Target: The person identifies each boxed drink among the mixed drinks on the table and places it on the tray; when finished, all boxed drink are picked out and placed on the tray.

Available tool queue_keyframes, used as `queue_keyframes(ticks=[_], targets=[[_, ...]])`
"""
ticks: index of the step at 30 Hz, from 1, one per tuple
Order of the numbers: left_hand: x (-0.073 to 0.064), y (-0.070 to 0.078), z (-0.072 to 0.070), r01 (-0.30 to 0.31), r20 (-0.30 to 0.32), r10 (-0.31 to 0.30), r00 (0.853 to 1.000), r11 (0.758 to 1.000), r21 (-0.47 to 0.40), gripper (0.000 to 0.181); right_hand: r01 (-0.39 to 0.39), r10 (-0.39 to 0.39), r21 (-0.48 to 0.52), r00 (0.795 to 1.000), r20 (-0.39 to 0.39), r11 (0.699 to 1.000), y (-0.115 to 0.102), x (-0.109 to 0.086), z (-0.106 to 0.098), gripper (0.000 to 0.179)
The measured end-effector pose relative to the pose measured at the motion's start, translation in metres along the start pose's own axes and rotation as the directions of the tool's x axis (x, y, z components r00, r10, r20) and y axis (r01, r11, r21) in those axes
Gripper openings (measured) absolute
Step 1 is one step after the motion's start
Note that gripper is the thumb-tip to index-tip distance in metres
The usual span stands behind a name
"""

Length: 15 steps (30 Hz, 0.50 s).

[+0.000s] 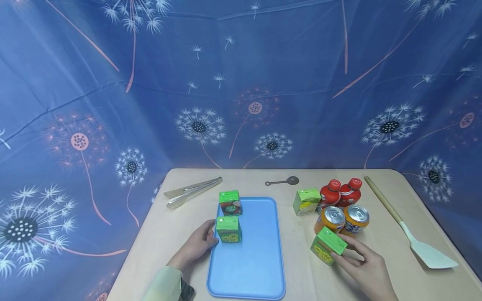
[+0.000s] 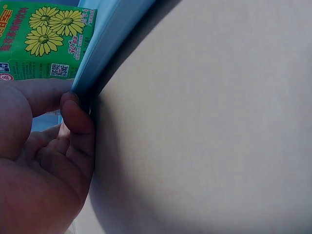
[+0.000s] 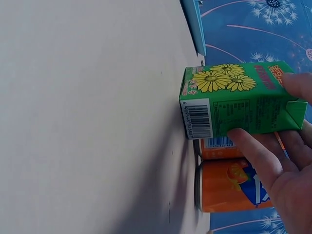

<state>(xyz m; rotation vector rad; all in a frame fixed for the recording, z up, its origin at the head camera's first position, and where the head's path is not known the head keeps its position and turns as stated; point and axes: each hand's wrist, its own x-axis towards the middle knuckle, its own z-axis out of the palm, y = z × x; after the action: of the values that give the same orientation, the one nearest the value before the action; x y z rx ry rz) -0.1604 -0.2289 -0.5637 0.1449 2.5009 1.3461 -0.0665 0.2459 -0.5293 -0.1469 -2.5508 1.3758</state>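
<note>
My right hand pinches a green drink carton with yellow flowers, tilted in front of two orange soda cans. In the right wrist view the carton shows its barcode side, with thumb and fingers on its sides. My left hand grips the left rim of a blue tray, thumb and fingers at its edge in the left wrist view. On that tray stand a flowered green carton and, behind it, a green carton with a dark red front.
A yellow-green carton stands beside two red-capped bottles behind the cans. Metal tongs lie back left, a dark spoon back middle. A spatula with a wooden handle lies along the right. A patterned blue cloth hangs behind.
</note>
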Motion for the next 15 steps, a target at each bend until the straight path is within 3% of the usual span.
queue_keyframes(ticks=[15], targets=[[0.0000,0.0020,-0.0001,0.010,0.001,-0.010,1.000,1.000,-0.015,0.065,0.021,-0.019,0.071,0.999,-0.027,0.997,-0.0028,0.0012,0.0038,0.050]])
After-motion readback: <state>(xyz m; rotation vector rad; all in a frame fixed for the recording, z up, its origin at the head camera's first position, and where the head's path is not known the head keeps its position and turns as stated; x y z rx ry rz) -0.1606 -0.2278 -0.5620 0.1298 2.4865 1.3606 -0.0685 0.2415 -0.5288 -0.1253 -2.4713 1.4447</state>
